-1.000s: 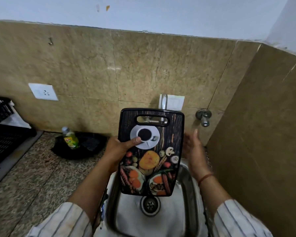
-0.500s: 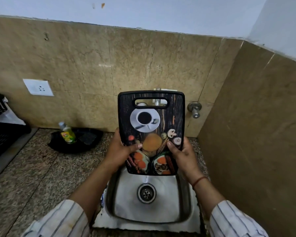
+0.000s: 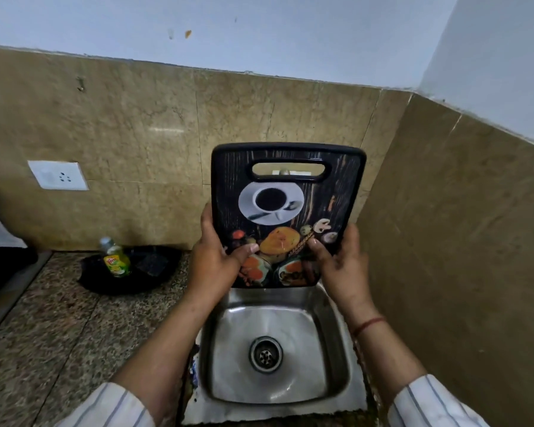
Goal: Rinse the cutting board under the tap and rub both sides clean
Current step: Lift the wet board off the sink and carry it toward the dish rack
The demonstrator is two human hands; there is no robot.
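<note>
Head view: both hands, left (image 3: 215, 260) and right (image 3: 341, 266), grip board (image 3: 287, 208) upright over sink (image 3: 336, 380). No water visible; rinsing and rubbing look undone.

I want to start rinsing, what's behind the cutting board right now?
Through the handle slot of the cutting board a bit of the tap and a white wall plate show. The spout and any water are covered.

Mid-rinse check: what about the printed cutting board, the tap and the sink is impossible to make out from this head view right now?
- Back face of the black printed cutting board: turned away from the head camera.
- Tap: behind the board; only a sliver shows through the handle slot, so water flow is unknown.
- Fingers of left hand and right hand: wrapped behind the board.
- Steel sink rear wall: board-covered.
</note>
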